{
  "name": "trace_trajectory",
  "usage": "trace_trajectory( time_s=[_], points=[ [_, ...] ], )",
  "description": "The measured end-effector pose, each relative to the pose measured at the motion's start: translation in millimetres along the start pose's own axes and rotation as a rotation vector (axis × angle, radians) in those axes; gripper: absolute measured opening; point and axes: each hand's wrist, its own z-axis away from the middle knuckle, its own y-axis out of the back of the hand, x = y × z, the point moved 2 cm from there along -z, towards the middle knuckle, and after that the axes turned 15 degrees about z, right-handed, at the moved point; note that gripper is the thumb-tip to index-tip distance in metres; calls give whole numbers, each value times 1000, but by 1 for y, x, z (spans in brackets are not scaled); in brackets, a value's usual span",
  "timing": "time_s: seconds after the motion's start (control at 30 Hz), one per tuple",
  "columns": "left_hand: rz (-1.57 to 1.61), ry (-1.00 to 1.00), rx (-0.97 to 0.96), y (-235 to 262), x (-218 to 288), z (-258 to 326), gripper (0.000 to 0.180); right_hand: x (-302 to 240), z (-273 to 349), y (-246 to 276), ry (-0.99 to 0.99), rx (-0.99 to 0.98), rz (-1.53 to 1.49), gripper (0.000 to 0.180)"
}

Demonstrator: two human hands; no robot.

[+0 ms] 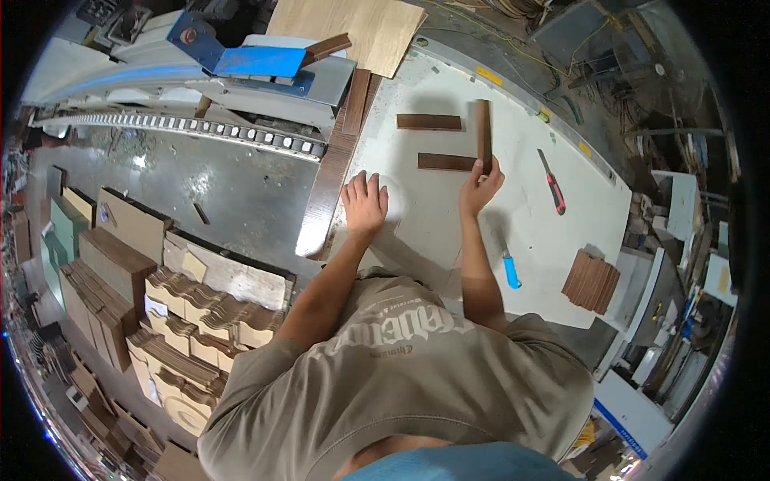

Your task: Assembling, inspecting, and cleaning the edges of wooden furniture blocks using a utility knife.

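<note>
My right hand (481,188) pinches the near end of a dark brown wood strip (484,128), which points away from me. Just left of that hand, a second brown strip (443,162) lies crosswise on the white table (405,208). Farther off, another crosswise strip (429,122) lies parallel to it. My left hand (365,207) rests near the table's left side, fingers stretched out and holding nothing. A utility knife with a red and black handle (555,192) lies to the right. Nearer to me is a blue-handled knife (512,272).
A stack of brown strips (590,280) sits at the table's right corner. Long brown boards (333,180) line the left edge, with a light wood panel (353,28) at the far end. Left stands a machine with a chain conveyor (216,128). Stacked moulded panels (200,313) stand lower left.
</note>
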Motion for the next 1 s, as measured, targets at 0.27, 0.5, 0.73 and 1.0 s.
trace_trajectory(
  time_s=[0.27,0.5,0.73,1.0],
  points=[
    [44,125,302,-2,-17,-120,48,-1,-23,-5,1015,-376,357,45],
    [328,349,158,27,-52,-133,27,-41,-51,-40,892,-731,84,36],
    [701,454,37,94,-2,-49,31,-82,-83,-96,1051,-782,269,38],
    [1528,646,187,95,-9,-7,42,-70,-5,-77,337,-1049,-312,48]
  ],
)
